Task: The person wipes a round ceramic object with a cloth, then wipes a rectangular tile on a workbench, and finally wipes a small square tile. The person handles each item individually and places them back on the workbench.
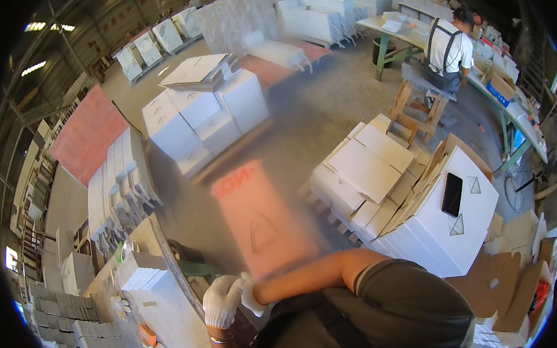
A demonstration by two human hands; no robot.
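Both of my hands wear white knitted work gloves and meet in front of me at the edge of a workbench. My left hand [222, 298], with a bracelet on its wrist, has its fingers curled closed against the right glove near the cuff. My right hand [251, 298] reaches across from the right with a bare forearm. Its fingers are mostly hidden behind the left hand. Just left of them, a stack of white slabs [156, 294] stands on the bench [202, 319]. Loose gloves [119, 306] and an orange object [147, 336] lie beside the stack.
A red board [260, 217] lies on the floor ahead. White boxes [205, 115] stand beyond it. More boxes [439, 206], topped by a black phone [452, 194], stand at right near open cartons [501, 290]. Slabs [122, 180] lean at left. A person [448, 50] sits at a far table.
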